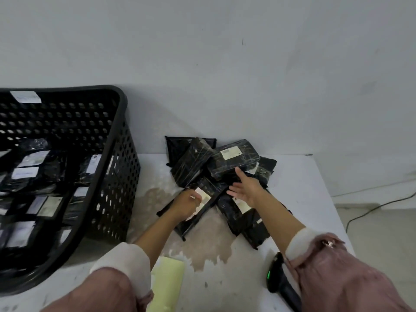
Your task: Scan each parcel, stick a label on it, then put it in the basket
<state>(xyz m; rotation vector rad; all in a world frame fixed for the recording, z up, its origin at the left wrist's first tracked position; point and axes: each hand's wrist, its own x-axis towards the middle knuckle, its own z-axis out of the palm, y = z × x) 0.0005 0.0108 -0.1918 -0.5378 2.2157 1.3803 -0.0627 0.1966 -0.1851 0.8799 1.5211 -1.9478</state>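
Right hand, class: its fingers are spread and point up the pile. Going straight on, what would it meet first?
Probably the wrapped parcel topping the pile: the right hand already has one fingertip at its near edge, though depth is unclear.

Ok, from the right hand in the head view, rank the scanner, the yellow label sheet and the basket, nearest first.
From the right hand:
1. Scanner, near table edge under the right sleeve.
2. Yellow label sheet, near edge, centre-left.
3. Basket, far left, holding labelled parcels.

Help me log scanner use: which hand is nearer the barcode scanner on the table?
Neither is close; right hand, slightly. It is open over the parcel pile, far beyond the scanner by the right sleeve. The left hand grips a parcel, farther left.
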